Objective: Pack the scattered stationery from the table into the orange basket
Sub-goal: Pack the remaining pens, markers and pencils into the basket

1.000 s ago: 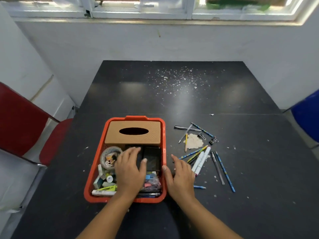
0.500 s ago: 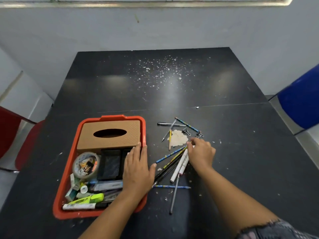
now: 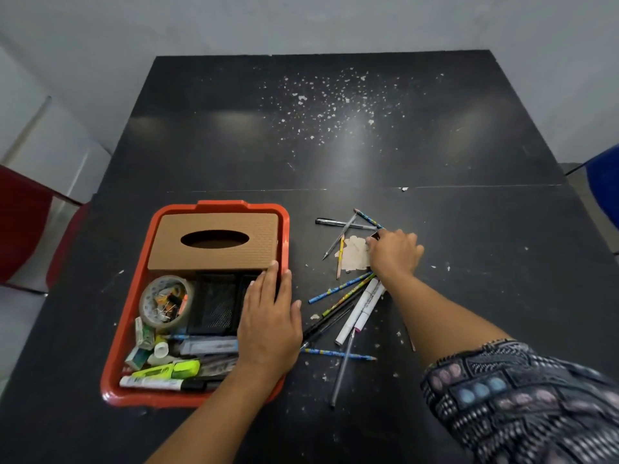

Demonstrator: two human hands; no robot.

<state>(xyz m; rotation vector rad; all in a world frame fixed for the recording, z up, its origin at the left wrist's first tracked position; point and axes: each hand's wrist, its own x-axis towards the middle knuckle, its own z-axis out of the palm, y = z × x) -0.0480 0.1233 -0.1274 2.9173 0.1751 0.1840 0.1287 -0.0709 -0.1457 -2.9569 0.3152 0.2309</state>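
Left hand: the left hand (image 3: pixel 269 324) lies flat, fingers straight, across the right rim of the orange basket (image 3: pixel 134 289); I'd say it is there to keep the basket from sliding while the other hand works. It holds nothing.
Right hand: the right hand (image 3: pixel 395 252) is stretched out over the far end of the scattered pile, fingers curled down onto the surface. A small dark thing (image 3: pixel 375 236), perhaps a binder clip, shows at its fingertips. Whether the grip has closed on it I cannot tell; the knuckles hide the fingertips.
Stationery left out: it all lies to the right of the basket, near it but apart. I count two white markers (image 3: pixel 360 308) side by side, one black pen (image 3: pixel 341 223) at the far end, and roughly eight thin pencils and pens crossing one another, some under the forearm, so that count is loose. A torn beige scrap (image 3: pixel 355 254) lies just beside the right hand.
Already in the basket: one brown tissue box (image 3: pixel 216 241) at the far end, one tape roll (image 3: pixel 165 301) with clips inside its ring, one black mesh holder (image 3: pixel 214 304), one yellow highlighter (image 3: pixel 170 369), one white marker along the near wall, plus small oddments I cannot separate.
Stage: judging by this, packing is well along, with the pens and pencils still to go.
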